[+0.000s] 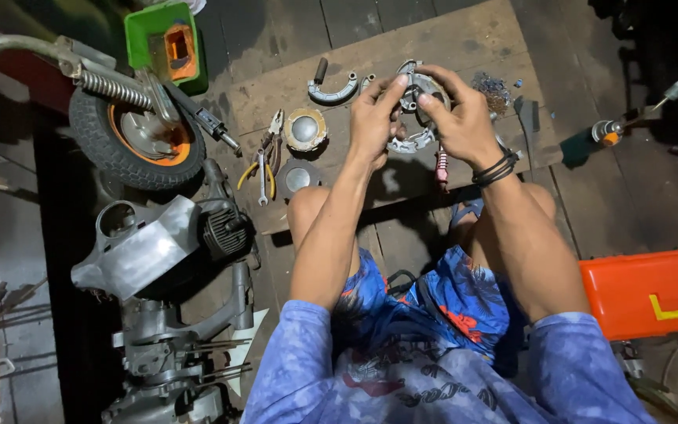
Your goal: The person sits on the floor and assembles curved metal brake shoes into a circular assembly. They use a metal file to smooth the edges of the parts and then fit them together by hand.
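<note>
Both hands hold a round metal brake assembly (416, 88) up over a wooden board (449, 39). My left hand (373, 118) grips its left side, thumb and fingers pinching the rim. On its right side sits my right hand (460, 114), fingers curled over the top; black bands circle that wrist. A curved brake shoe (333, 92) lies on the board just left of the hands. A round metal cap (305, 129) and a second disc (298, 178) lie below it.
Pliers with yellow handles (264, 161) lie left of the caps. A small wheel with spring and axle (136, 129), a green box (165, 43) and an engine block (158, 251) stand at the left. An orange toolbox (653, 290) is at the right. A pink spring (441, 166) lies near my knee.
</note>
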